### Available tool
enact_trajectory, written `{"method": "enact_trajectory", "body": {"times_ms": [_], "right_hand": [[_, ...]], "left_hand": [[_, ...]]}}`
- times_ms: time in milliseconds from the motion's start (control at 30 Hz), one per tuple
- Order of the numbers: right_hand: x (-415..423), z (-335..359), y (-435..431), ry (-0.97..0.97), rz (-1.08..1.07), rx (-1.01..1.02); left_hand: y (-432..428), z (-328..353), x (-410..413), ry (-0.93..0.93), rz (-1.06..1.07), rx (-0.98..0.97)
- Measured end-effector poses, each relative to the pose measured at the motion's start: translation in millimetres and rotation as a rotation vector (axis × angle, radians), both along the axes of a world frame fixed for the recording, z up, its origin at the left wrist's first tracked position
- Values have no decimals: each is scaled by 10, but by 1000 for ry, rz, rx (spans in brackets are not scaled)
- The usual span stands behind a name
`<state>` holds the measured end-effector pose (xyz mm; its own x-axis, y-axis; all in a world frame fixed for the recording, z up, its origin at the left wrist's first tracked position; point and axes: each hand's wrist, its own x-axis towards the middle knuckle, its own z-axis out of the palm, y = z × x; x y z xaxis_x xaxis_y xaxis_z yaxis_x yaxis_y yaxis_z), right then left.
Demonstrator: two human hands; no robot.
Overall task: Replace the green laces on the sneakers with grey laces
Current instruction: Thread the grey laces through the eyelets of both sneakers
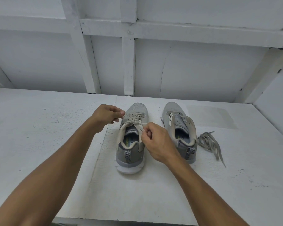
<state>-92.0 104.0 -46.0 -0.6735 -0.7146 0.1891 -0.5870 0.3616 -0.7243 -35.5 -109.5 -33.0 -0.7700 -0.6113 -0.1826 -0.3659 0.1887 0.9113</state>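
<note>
Two grey sneakers stand side by side on a white surface, toes pointing away. The left sneaker (131,137) carries a pale lace (135,119) threaded through its eyelets. My left hand (107,115) pinches one end of that lace, pulled out to the shoe's left. My right hand (155,141) pinches the other end beside the tongue, over the shoe's right side. The right sneaker (180,128) has no lace in it and its tongue is open. A loose bundle of darker grey-green laces (208,142) lies on the surface to its right.
The white foam-like table (55,136) runs wide to the left and right of the shoes. A white panelled wall (137,62) rises behind the table. The table's front edge (121,220) is near the bottom of the view.
</note>
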Motion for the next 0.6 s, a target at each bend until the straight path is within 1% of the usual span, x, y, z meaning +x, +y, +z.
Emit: {"method": "enact_trajectory", "body": {"times_ms": [100,167,200,300,400,500,600], "right_hand": [[-9,64,38,-30,-17,63],[-10,160,103,-43,-26,96],[-20,228,140,-40,-45,71],[-119,446,268,-27,-138,-69],[-317,592,405,1,-204,-104],[-539,613,554,-8,-279,-97],[-732,536,682,0,-356,-81]], "left_hand": [[-84,107,73,-55,-137,78],[-110,189,109,-41,-184,106],[-91,239,119,-6,-172,85],[119,418,94,134,-39,-83],[519,590,6,277,57,-180],[969,683,-104,357,19,-174],[1391,629,-252,348,-50,-174]]}}
